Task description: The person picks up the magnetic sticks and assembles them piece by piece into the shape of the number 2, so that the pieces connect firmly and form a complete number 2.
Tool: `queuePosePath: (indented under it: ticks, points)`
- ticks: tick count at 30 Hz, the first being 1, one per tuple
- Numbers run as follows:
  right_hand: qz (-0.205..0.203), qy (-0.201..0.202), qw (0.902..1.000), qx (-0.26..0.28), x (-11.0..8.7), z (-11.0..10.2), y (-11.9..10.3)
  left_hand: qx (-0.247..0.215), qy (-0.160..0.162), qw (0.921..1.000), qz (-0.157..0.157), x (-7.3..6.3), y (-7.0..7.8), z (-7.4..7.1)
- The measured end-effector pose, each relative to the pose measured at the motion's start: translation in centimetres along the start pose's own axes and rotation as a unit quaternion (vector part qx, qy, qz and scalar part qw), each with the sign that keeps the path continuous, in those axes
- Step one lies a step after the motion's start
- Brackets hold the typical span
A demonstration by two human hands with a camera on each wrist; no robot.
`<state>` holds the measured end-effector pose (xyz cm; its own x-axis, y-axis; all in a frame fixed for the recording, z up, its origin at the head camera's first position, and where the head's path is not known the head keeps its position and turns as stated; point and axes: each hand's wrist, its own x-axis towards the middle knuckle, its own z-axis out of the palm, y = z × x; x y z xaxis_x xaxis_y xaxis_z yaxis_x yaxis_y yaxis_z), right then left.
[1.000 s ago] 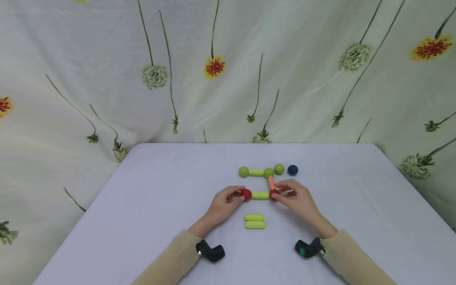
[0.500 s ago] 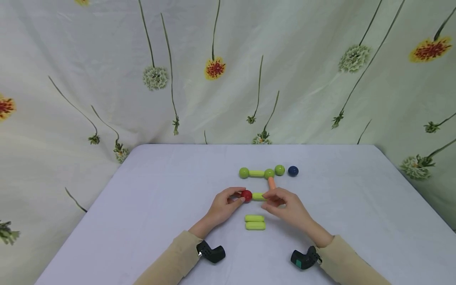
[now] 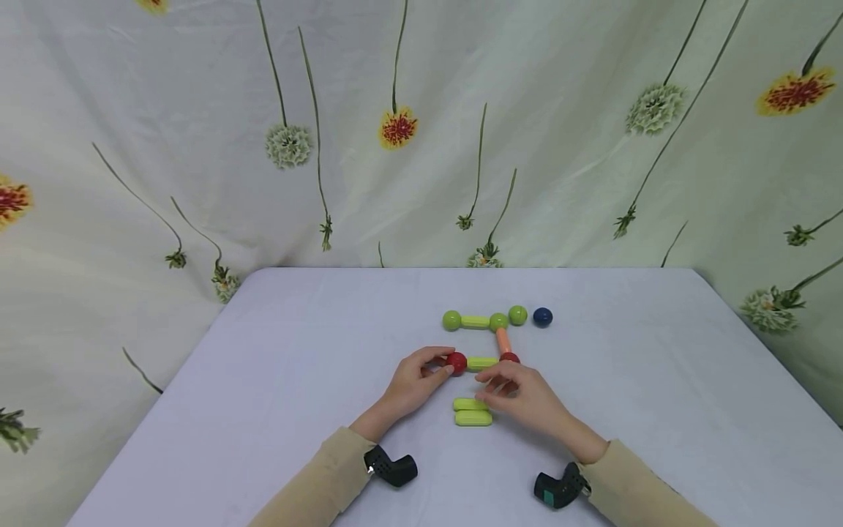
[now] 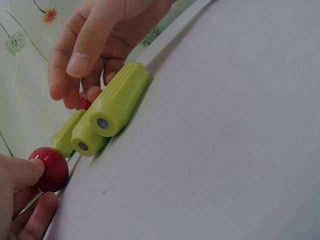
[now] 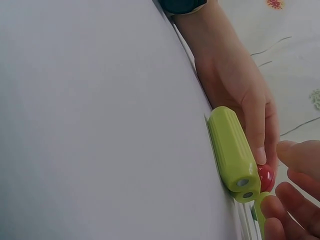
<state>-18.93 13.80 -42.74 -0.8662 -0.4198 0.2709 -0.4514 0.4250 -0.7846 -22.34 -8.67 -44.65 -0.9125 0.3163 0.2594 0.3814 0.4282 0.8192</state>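
My left hand (image 3: 411, 382) pinches a red ball (image 3: 456, 364) between thumb and fingers. A yellow-green magnetic rod (image 3: 481, 363) joins that ball to a second red ball (image 3: 510, 357), partly covered by my right hand (image 3: 520, 395). From the second red ball an orange rod (image 3: 503, 342) runs back to a green ball (image 3: 498, 322), which a rod (image 3: 475, 321) links to another green ball (image 3: 451, 320). Two loose yellow-green rods (image 4: 122, 100) lie side by side, metal discs showing in their ends. Holding nothing, my right hand hovers at their right end, fingers loosely bent.
Behind the joined pieces, a loose green ball (image 3: 518, 315) and a dark blue ball (image 3: 543, 317) sit on the white table (image 3: 316, 322). A flower-print cloth (image 3: 560, 146) hangs at the table's far edge. Both wrists carry black cameras (image 3: 391, 467).
My right hand has let go of the right red ball and moved toward me and left, to the loose rods. My left hand stays on its red ball.
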Motion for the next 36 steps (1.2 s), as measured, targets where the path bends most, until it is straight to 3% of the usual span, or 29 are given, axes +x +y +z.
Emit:
queuePosePath:
  ticks: [18, 36]
  points:
    - [0.024, -0.039, 0.9988, -0.016, -0.4, 1.0, 0.2, -0.006, -0.003, 0.9999, 0.009, 0.1, -0.3, 0.0]
    - [0.01, -0.063, 0.9978, -0.021, -0.6, 1.5, -0.1, -0.007, -0.003, 0.9999, 0.013, 0.0, -0.3, 0.0]
